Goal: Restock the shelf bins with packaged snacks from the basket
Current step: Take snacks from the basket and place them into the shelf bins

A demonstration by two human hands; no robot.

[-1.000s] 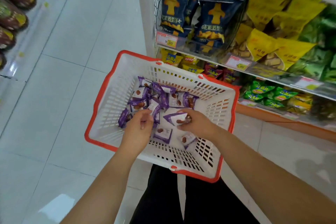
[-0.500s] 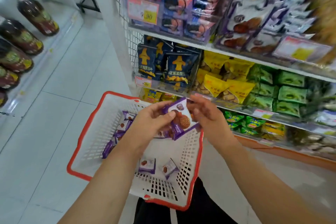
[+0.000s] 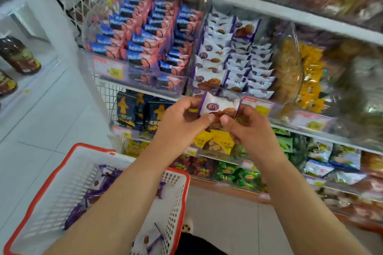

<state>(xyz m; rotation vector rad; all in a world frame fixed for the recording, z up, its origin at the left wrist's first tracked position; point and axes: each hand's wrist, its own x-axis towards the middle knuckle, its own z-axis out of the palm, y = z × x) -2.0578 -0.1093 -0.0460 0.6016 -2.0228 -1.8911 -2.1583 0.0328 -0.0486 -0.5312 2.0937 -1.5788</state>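
Note:
A white-and-purple snack packet (image 3: pixel 219 106) with a brown biscuit printed on it is raised in front of the shelf. My left hand (image 3: pixel 182 122) pinches its left side and my right hand (image 3: pixel 246 128) pinches its right side. Just above it stands a clear shelf bin (image 3: pixel 234 56) filled with several packets of the same kind. The white basket with a red rim (image 3: pixel 83 194) sits low at the left, below my left forearm, with several purple packets lying in it.
A bin of blue-and-pink packets (image 3: pixel 149 47) stands left of the purple bin, with a price tag (image 3: pixel 108 68) on its front. Yellow snacks fill the bin (image 3: pixel 300 72) to the right. Lower shelves hold dark blue, yellow and green bags. Bottles (image 3: pixel 19 56) line the far left.
Both hands took packets out of the basket and rose toward the shelf. The view tilted up, so the purple-packet bin now sits just above the hands.

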